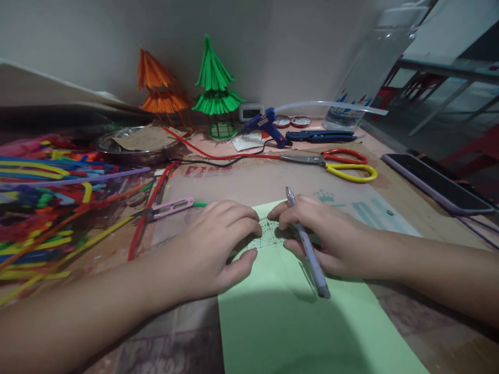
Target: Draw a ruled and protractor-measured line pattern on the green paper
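Note:
A light green sheet of paper [288, 317] lies in front of me. On its far end is a small clear protractor ruler [268, 236] with radial lines and rows of marks. My left hand [230, 241] grips the ruler's left side, thumb near and fingers beyond. My right hand [323, 234] touches the right side with its fingertips while keeping a grey pen [311, 254] across the fingers. The pen slants, its clear end away from me. Parts of the ruler are hidden beneath the fingers of both hands.
Colourful pipe cleaners [42, 208] pile up at left, near pink snips [171, 208] and a metal bowl [136, 145]. Behind stand orange [159, 88] and green [216, 83] pipe-cleaner towers, a blue glue gun [267, 124], scissors [339, 163] and a bottle [362, 78]. A phone [436, 182] lies right.

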A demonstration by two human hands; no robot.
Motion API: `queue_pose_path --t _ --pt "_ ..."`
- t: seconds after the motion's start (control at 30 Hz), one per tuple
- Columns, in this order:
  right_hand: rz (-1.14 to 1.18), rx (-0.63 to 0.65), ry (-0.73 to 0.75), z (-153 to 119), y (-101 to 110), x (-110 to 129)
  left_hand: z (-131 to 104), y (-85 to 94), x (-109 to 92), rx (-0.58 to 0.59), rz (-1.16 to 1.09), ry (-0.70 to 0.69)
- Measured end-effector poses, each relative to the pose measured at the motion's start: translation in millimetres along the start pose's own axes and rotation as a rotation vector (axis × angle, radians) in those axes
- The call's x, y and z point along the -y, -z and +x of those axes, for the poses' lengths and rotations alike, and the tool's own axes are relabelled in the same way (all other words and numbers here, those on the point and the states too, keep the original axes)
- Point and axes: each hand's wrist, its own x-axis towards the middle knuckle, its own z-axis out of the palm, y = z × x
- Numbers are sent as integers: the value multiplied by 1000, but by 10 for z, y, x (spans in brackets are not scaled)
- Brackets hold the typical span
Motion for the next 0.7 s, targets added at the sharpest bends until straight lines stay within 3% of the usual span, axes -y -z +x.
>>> queue_pose_path --t 0.7 --pt "-30 13 0 7 8 -18 7 13 -13 20 5 -12"
